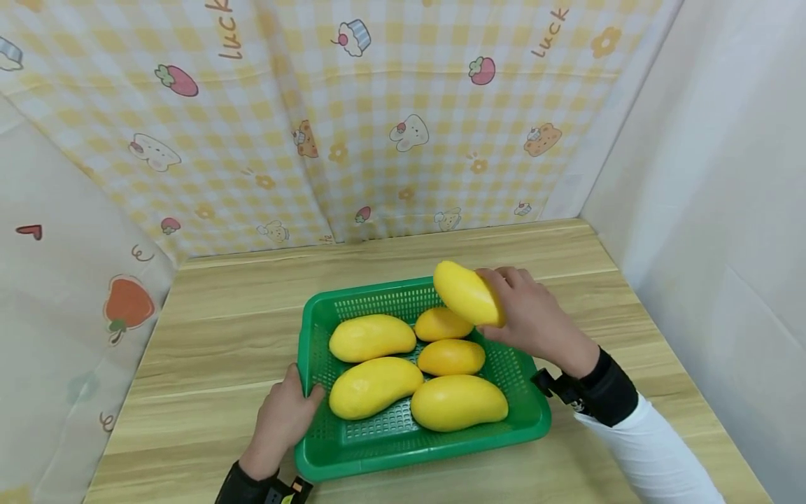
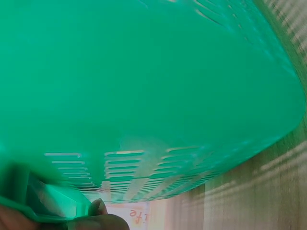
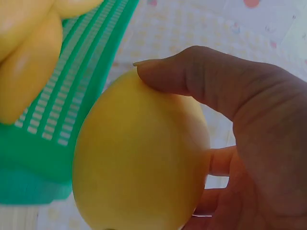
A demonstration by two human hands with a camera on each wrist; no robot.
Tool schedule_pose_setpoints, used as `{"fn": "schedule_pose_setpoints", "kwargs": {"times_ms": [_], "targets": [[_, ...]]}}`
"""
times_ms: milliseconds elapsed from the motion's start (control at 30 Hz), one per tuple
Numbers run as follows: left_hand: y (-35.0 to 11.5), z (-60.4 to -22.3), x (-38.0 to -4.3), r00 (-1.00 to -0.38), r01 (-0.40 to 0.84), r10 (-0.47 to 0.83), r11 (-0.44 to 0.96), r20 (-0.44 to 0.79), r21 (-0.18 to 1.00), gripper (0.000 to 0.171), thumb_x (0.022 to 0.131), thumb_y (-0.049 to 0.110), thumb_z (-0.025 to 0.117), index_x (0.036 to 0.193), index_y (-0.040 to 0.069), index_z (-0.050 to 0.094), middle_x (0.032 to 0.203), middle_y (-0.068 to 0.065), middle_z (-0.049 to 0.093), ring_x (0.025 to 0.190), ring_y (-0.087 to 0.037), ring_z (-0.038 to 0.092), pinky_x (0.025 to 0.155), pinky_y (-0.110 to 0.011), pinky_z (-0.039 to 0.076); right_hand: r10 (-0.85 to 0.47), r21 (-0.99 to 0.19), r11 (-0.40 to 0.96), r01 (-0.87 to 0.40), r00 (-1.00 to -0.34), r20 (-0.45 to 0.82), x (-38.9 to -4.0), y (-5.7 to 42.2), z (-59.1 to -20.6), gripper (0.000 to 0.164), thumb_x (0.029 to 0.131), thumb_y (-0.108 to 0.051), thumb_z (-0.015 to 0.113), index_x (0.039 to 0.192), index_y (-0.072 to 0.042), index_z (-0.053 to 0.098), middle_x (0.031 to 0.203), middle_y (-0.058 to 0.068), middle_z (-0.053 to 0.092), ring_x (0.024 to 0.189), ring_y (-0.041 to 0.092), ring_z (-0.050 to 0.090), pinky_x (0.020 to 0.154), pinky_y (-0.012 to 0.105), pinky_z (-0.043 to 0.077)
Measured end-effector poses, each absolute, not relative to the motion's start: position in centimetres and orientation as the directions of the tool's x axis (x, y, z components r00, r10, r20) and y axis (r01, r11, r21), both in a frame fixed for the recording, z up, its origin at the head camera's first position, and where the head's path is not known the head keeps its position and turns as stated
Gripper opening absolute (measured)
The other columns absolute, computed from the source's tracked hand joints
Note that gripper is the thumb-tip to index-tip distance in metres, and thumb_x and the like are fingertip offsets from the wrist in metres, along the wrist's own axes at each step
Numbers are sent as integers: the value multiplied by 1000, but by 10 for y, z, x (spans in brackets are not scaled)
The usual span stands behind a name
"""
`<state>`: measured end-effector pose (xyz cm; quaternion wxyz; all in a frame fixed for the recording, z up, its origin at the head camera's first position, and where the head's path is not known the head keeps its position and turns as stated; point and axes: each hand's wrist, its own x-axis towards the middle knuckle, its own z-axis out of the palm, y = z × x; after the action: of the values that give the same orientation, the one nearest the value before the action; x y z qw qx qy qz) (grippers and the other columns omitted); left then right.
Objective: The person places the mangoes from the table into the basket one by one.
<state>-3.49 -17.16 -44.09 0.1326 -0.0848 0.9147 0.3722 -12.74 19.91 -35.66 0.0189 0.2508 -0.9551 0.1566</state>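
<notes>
My right hand (image 1: 535, 315) grips a yellow mango (image 1: 467, 292) over the back right corner of a green plastic basket (image 1: 403, 460). In the right wrist view the thumb lies across the top of this mango (image 3: 141, 153), with fingers behind it. My left hand (image 1: 286, 413) holds the basket's left rim, thumb on the inner side. The left wrist view is mostly filled by the basket's green wall (image 2: 144, 86), the fingertips (image 2: 103, 223) low at its edge. Inside the basket lie several mangoes: larger ones (image 1: 376, 388) at left and front, smaller orange-yellow ones (image 1: 451, 358) at right.
The basket stands on a wood-grain table (image 1: 208, 336). A yellow checked cloth (image 1: 378, 140) hangs along the back edge. White cloths (image 1: 718, 182) border the left and right sides. Black straps with small cameras (image 1: 601, 388) circle both wrists.
</notes>
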Motion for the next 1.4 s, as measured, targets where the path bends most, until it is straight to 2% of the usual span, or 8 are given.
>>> {"fn": "schedule_pose_setpoints", "kwargs": {"times_ms": [367, 733, 1067, 1400], "targets": [[-172, -442, -34, -955, -249, -61, 699, -292, 670, 38, 91, 15, 50, 117, -12, 42, 70, -10, 58, 50, -17, 59, 43, -29, 48, -614, -250, 733, -633, -773, 160, -110, 170, -356, 85, 71, -37, 83, 139, -6, 43, 123, 14, 50, 109, 30, 48, 82, 49, 46], [-172, -442, -33, -956, -246, -63, 699, -285, 671, 36, 92, 14, 51, 116, -11, 43, 70, -10, 59, 50, -16, 59, 43, -29, 48, -754, -245, 594, -766, -636, 164, -99, 145, -361, 81, 73, -39, 80, 140, -12, 43, 127, 8, 49, 113, 25, 46, 82, 44, 45], [-172, -442, -34, -955, -247, -58, 695, -290, 675, 38, 92, 14, 51, 118, -12, 42, 71, -10, 59, 51, -16, 59, 43, -29, 49, -838, -199, 523, -829, -542, 57, -85, 121, -364, 82, 74, -41, 78, 142, -15, 40, 129, 7, 47, 116, 24, 44, 88, 41, 43], [-172, -441, -34, -958, -242, -67, 716, -280, 654, 38, 91, 15, 52, 116, -12, 43, 68, -9, 57, 50, -16, 57, 43, -29, 48, -890, -171, 454, -874, -455, -34, -79, 110, -367, 77, 78, -42, 74, 142, -18, 40, 133, 5, 47, 119, 24, 45, 92, 40, 44]]}}
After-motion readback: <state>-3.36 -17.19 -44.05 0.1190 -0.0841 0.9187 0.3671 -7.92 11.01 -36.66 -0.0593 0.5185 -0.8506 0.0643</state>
